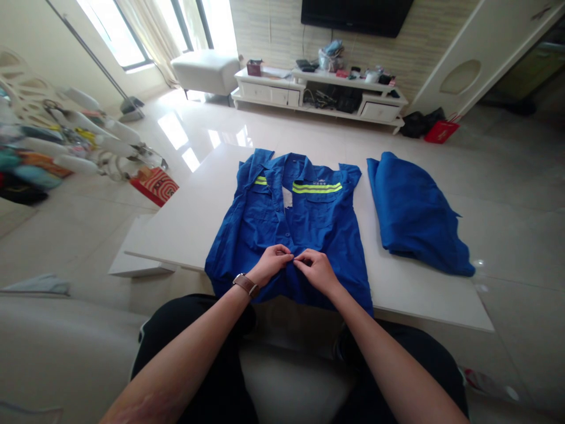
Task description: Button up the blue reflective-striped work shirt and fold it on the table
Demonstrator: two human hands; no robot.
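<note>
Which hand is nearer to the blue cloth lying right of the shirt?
The right hand. It is at the front of the blue shirt, with the blue cloth off to its right; the left hand, also there, is farther left.

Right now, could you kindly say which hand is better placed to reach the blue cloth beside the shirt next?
Probably the right hand: it is nearer the cloth, which lies on that side. The left hand, also at the shirt, is farther.
</note>
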